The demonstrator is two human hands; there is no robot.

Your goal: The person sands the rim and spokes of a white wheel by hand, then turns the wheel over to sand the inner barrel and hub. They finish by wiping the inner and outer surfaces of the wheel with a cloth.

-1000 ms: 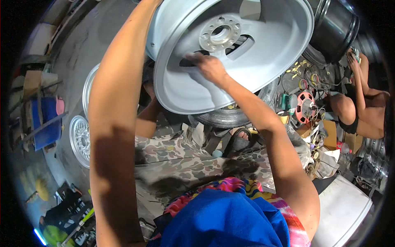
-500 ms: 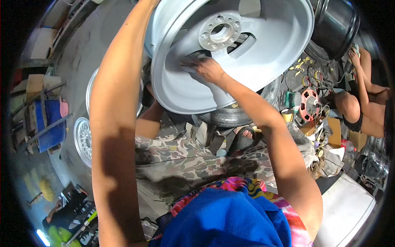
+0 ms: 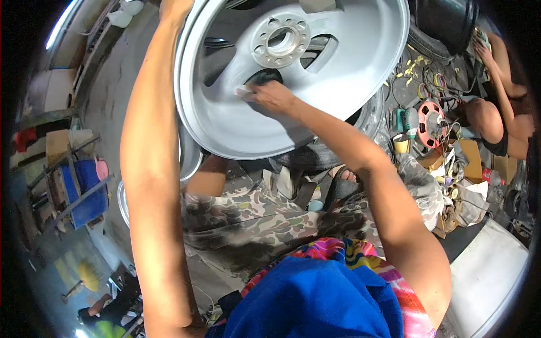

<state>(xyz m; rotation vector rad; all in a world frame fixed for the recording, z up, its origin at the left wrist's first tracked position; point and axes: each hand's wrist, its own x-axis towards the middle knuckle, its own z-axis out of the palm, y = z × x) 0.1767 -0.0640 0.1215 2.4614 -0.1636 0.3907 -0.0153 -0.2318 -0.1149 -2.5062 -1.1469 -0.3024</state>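
Note:
A silver-grey alloy wheel rim [image 3: 242,132] stands tilted before me, its hollow inner side facing me, with a bolt-hole hub [image 3: 280,40] in the middle. My right hand [image 3: 271,97] is inside the rim, below the hub by a dark spoke opening. Its fingers are closed on a small pale thing at the tips, blurred and too small to name. At the top edge of the view, my left hand [image 3: 176,8] is against the rim's left outer edge. Its fingers are cut off or hidden.
A black tire [image 3: 315,156] lies under the rim. To the right are a red cable reel [image 3: 431,124], cardboard boxes [image 3: 470,152] and another person's hand [image 3: 482,49] near a black wheel [image 3: 445,25]. A blue panel [image 3: 87,194] is at left, a white panel [image 3: 487,276] at lower right.
The rim and my left hand now appear further left and slightly higher as the view has shifted. My right hand is still inside the rim, with its fingertips further left.

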